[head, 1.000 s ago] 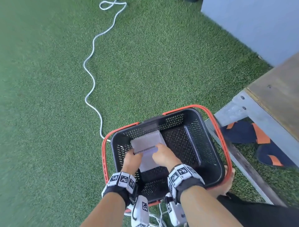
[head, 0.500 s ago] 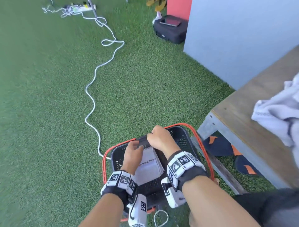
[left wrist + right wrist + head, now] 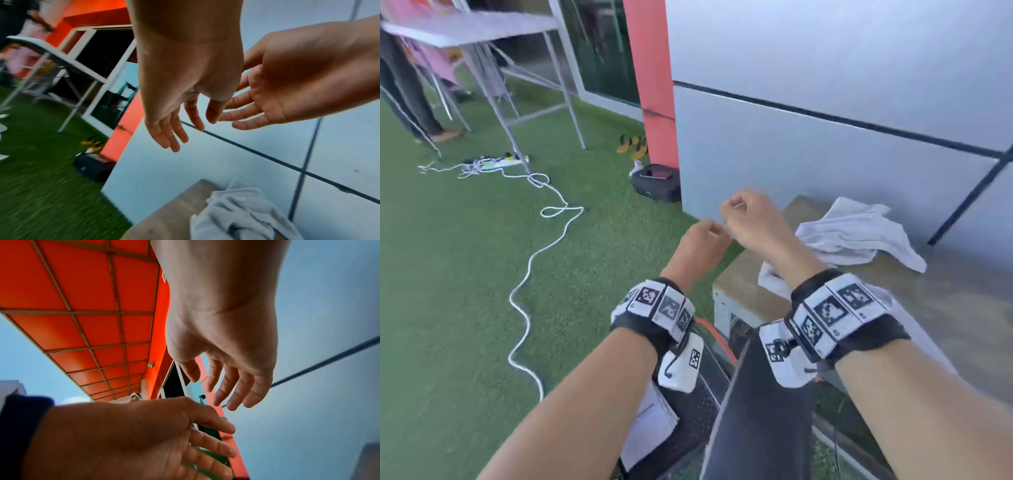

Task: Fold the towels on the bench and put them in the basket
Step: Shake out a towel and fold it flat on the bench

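Both my hands hang in the air over the left end of the wooden bench (image 3: 739,274), empty, fingers loosely spread. My left hand (image 3: 702,240) is just left of my right hand (image 3: 746,212); the wrist views show the left hand (image 3: 191,123) and the right hand (image 3: 222,382) relaxed and holding nothing. A crumpled white towel (image 3: 852,233) lies on the bench to the right of the hands, also seen as a grey-white towel (image 3: 236,216) below the left hand. The black basket (image 3: 698,407) with an orange rim sits on the grass under my forearms, a folded towel (image 3: 650,421) inside it.
A grey wall (image 3: 825,137) backs the bench. A white cable (image 3: 530,260) snakes over the green turf on the left. A black case (image 3: 654,185) sits by the orange pillar (image 3: 654,85). A folding table (image 3: 482,27) and a standing person (image 3: 400,85) are far left.
My hands let go of the folded towel inside the basket and rose up toward the bench. The head view swung up from the basket to the bench and wall.
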The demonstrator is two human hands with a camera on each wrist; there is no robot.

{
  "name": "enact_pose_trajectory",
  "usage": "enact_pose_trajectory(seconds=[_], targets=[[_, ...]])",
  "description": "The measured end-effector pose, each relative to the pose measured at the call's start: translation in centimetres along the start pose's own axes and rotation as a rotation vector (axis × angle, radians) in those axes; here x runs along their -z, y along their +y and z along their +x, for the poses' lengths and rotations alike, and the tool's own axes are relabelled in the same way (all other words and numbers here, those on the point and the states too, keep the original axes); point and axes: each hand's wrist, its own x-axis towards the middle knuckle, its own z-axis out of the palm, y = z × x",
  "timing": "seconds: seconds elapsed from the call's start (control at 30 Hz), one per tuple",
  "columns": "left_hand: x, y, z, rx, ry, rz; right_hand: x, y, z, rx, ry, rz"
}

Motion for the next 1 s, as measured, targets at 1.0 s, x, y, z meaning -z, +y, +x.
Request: enact_pose_trajectory(seconds=[1.0], targets=[[-22.5,5.6,-1.9,-0.581,-0.316,0.522,14.4,24.4,-15.4,-0.195,0.262,-0.333]])
